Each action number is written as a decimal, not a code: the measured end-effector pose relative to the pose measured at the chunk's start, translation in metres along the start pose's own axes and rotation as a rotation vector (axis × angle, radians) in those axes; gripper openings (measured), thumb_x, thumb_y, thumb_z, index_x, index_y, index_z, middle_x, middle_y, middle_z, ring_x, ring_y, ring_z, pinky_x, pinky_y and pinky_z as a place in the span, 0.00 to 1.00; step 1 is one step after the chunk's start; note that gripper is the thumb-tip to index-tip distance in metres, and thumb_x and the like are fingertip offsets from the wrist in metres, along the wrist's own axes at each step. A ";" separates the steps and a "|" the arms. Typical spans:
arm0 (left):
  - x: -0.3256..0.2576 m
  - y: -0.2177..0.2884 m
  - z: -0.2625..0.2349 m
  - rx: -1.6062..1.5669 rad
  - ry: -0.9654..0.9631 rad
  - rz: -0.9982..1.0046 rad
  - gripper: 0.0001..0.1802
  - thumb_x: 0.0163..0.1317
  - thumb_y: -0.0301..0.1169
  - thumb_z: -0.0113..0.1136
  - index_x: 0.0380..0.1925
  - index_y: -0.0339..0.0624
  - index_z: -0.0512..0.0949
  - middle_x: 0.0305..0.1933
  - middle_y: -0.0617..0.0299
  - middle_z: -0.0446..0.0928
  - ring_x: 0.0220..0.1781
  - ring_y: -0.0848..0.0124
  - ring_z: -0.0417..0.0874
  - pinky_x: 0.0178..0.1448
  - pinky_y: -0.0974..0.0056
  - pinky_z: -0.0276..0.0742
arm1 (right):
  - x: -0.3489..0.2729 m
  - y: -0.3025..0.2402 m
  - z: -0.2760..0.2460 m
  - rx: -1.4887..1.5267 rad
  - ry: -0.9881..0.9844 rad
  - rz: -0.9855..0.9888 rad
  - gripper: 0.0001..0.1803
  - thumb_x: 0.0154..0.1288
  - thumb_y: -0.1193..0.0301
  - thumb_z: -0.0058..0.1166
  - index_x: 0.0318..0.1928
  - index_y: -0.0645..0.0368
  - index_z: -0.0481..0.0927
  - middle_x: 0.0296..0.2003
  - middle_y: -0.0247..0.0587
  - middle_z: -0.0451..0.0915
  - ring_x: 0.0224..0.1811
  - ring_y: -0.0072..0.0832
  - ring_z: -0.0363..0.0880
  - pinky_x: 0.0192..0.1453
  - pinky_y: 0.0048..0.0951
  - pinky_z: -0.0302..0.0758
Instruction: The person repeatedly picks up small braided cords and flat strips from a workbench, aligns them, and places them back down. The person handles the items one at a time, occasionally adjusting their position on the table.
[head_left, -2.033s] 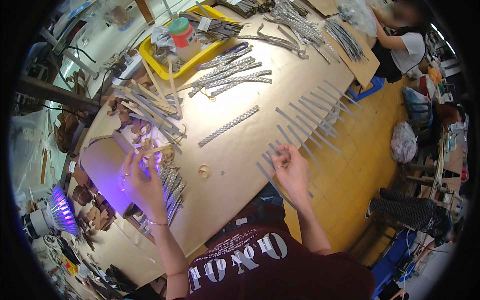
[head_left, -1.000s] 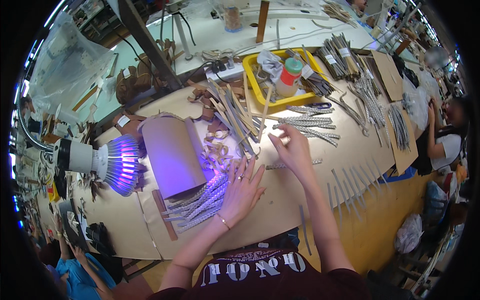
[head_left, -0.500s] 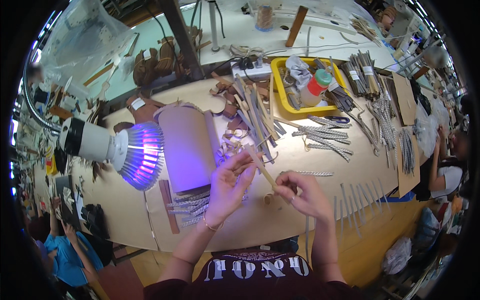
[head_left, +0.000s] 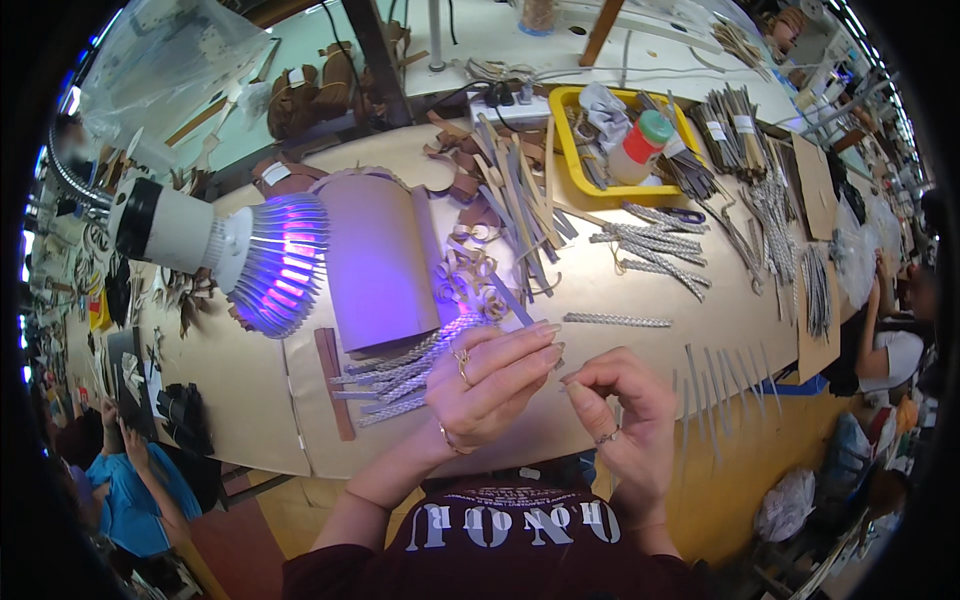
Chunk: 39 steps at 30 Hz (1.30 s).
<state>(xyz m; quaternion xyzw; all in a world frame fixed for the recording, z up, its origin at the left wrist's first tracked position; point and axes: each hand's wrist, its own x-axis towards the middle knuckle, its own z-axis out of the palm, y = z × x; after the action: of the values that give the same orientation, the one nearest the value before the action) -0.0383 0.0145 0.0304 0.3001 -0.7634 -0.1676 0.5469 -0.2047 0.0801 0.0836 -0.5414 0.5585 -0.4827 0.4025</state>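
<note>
My left hand [head_left: 495,375], back upward, is closed on a grey leather strip [head_left: 511,300]. The strip's far end sticks out beyond the fingers toward the curled offcuts, and the rest is hidden by the hand. Close to its fingertips, my right hand [head_left: 625,405] has thumb and forefinger pinched together; what they hold, if anything, is too small to name. Beyond the hands a single braided grey cord [head_left: 617,320] lies on the table. More braided cords [head_left: 395,385] are bunched beside my left wrist, and another group [head_left: 655,255] lies farther right.
A lit lamp [head_left: 270,265] hangs at left beside a curved brown panel [head_left: 375,260]. Curled offcuts [head_left: 470,270] and loose strips [head_left: 515,190] lie beyond my left hand. A yellow tray [head_left: 570,165] holds a bottle [head_left: 640,148]. Thin grey strips [head_left: 725,385] line the table's near right edge.
My left hand has turned from palm up to back up, and the strip now shows its grey face instead of its tan one. My right hand has come off the strip's visible part.
</note>
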 end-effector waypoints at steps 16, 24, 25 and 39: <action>-0.005 0.002 -0.004 0.053 -0.140 0.148 0.19 0.48 0.18 0.68 0.44 0.39 0.84 0.51 0.54 0.84 0.50 0.61 0.88 0.47 0.64 0.81 | 0.000 -0.002 0.003 0.061 0.013 -0.005 0.03 0.67 0.79 0.58 0.40 0.66 0.81 0.32 0.37 0.78 0.30 0.20 0.72 0.36 0.22 0.70; -0.002 0.000 0.007 0.037 -0.095 0.136 0.19 0.47 0.20 0.67 0.44 0.38 0.84 0.50 0.54 0.84 0.45 0.63 0.88 0.44 0.64 0.81 | 0.003 -0.001 0.006 -0.126 0.033 -0.071 0.03 0.68 0.80 0.55 0.41 0.64 0.77 0.35 0.40 0.76 0.31 0.26 0.75 0.36 0.26 0.73; 0.000 0.000 0.008 0.033 -0.094 0.132 0.19 0.47 0.20 0.67 0.44 0.38 0.84 0.50 0.54 0.84 0.43 0.64 0.88 0.43 0.64 0.81 | 0.003 -0.001 0.006 -0.166 0.040 -0.076 0.03 0.68 0.80 0.55 0.41 0.64 0.77 0.36 0.41 0.76 0.31 0.28 0.76 0.36 0.27 0.74; 0.000 0.002 0.003 -0.351 -0.123 -0.341 0.08 0.55 0.22 0.66 0.36 0.36 0.86 0.40 0.56 0.87 0.32 0.69 0.86 0.38 0.66 0.80 | 0.005 0.003 0.012 -0.254 0.018 -0.119 0.05 0.66 0.79 0.57 0.42 0.63 0.77 0.36 0.45 0.77 0.33 0.39 0.78 0.39 0.34 0.75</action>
<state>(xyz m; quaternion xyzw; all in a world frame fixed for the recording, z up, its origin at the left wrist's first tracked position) -0.0415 0.0164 0.0305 0.3139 -0.6929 -0.4054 0.5069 -0.1940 0.0733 0.0783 -0.6158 0.5855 -0.4361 0.2961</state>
